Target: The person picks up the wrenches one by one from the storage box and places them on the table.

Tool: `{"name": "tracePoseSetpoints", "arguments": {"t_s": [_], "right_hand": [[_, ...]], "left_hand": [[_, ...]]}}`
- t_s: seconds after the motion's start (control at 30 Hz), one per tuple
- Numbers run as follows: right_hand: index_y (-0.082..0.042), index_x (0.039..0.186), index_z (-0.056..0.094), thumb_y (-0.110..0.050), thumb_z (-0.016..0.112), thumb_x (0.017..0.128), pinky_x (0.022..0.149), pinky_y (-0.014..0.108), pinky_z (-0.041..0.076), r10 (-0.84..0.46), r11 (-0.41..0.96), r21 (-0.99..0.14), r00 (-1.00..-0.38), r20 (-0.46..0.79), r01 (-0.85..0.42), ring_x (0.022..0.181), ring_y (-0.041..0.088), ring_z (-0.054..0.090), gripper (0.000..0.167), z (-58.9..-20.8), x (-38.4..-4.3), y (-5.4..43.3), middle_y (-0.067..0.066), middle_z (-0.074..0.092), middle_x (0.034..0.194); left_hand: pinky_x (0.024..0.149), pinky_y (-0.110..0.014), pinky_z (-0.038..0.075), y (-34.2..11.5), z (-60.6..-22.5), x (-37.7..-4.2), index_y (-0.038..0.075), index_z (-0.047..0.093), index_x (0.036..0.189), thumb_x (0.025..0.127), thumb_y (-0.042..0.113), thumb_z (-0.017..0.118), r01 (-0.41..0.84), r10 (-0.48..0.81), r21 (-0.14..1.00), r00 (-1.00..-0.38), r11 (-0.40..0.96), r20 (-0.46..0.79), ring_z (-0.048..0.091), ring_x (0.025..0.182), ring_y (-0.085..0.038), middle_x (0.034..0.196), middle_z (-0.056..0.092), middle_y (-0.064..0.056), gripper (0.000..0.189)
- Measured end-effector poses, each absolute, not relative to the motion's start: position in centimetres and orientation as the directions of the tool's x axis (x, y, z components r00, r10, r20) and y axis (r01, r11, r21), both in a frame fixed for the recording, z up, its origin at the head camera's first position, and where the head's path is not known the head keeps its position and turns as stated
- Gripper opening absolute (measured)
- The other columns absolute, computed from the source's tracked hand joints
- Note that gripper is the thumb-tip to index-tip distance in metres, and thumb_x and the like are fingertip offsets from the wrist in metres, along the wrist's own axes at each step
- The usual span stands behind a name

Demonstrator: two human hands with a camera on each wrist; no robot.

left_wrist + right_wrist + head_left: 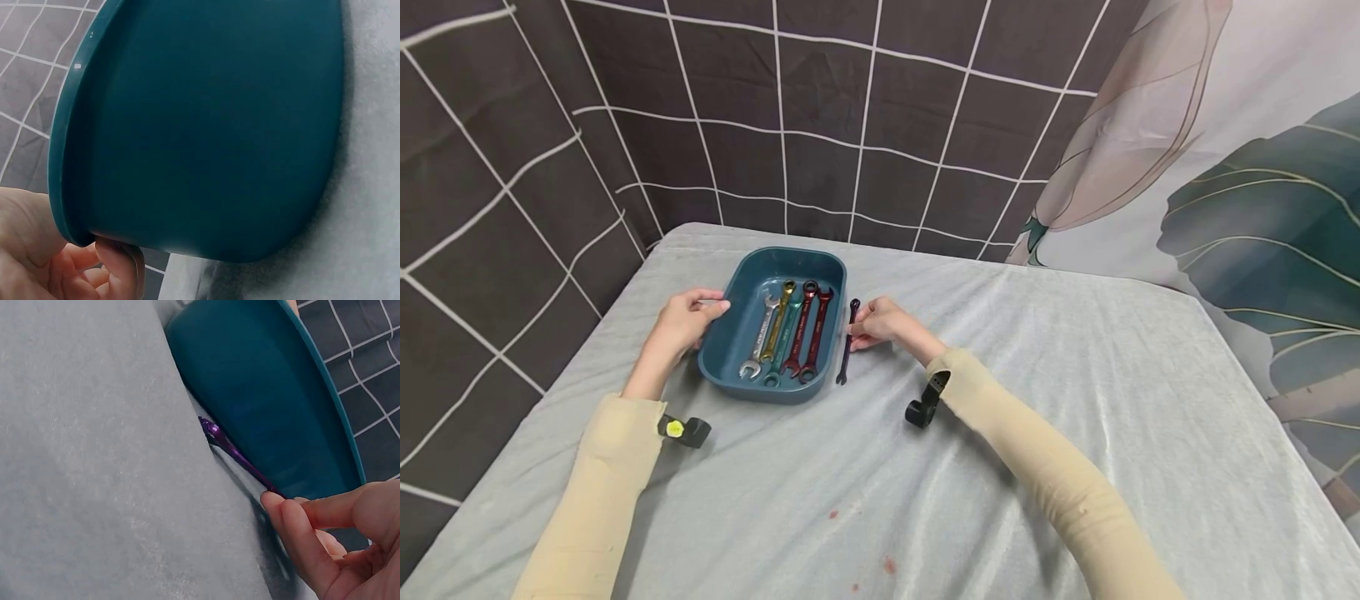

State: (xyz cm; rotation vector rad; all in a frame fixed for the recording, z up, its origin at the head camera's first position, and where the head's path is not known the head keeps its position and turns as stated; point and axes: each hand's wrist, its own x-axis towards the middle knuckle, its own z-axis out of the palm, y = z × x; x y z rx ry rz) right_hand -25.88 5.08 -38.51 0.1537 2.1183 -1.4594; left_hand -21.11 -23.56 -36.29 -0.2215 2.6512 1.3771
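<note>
A blue-green plastic tub (775,393) stands on the cloth, with several combination wrenches lying side by side in it: silver (760,337), gold (778,321), green (786,340) and dark red (816,337). At the tub's left side, my left hand (679,323) grips the rim, thumb on top and curled fingers underneath. Just outside the right wall, my right hand (883,322) pinches a purple wrench (846,358) between thumb and fingers. In the right wrist view the purple wrench (234,453) slants close along the tub wall; its gripped end is hidden by the fingers.
Pale grey cloth (790,500) covers the table, with a few small reddish spots (889,565) near the front. A dark curtain with white grid lines (820,108) hangs behind and at the left. Another curtain with leaf patterns (1262,208) hangs at the right.
</note>
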Motion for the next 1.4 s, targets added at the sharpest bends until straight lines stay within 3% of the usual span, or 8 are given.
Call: {"name": "tracePoseSetpoints", "arguments": {"t_s": [0.3,0.7,1.03,1.4], "right_hand": [[-0.001,0.084,0.049,-0.001,0.064,0.089,0.049,0.017,0.050,-0.205,0.456,-0.801,-0.830,-0.519,0.389,0.044,0.007,0.060,0.016,-38.92,-26.03,5.16,0.004,0.061,0.056],[-0.003,0.068,0.057,0.000,0.064,0.088,0.048,0.017,0.049,-0.228,0.507,-0.795,-0.838,-0.495,0.331,0.044,0.007,0.060,0.021,-38.70,-25.74,5.15,0.004,0.061,0.052],[-0.002,0.074,0.052,0.000,0.067,0.086,0.048,0.017,0.049,-0.216,0.549,-0.776,-0.845,-0.489,0.309,0.042,0.007,0.059,0.020,-38.57,-25.75,5.11,0.005,0.060,0.052],[-0.003,0.075,0.050,-0.002,0.067,0.086,0.048,0.017,0.049,-0.210,0.601,-0.755,-0.859,-0.468,0.264,0.042,0.006,0.058,0.021,-38.42,-25.60,5.04,0.002,0.059,0.050]], "left_hand": [[0.051,-0.024,0.040,-23.57,-36.21,-21.09,-0.002,0.048,0.136,0.099,0.026,0.052,-0.195,-0.062,0.802,-0.979,0.565,-0.194,0.043,0.057,-0.007,0.094,0.050,-0.012,0.046],[0.051,-0.024,0.039,-23.60,-36.26,-21.16,-0.001,0.048,0.136,0.099,0.027,0.052,-0.192,-0.060,0.805,-0.980,0.562,-0.192,0.043,0.056,-0.007,0.096,0.051,-0.012,0.046],[0.050,-0.024,0.039,-23.59,-36.25,-21.07,-0.002,0.047,0.136,0.099,0.027,0.052,-0.191,-0.054,0.813,-0.980,0.549,-0.193,0.042,0.055,-0.007,0.090,0.049,-0.009,0.048],[0.052,-0.024,0.040,-23.57,-36.24,-21.12,-0.002,0.046,0.137,0.100,0.026,0.051,-0.194,-0.056,0.809,-0.979,0.555,-0.197,0.043,0.057,-0.007,0.094,0.051,-0.012,0.047]]}}
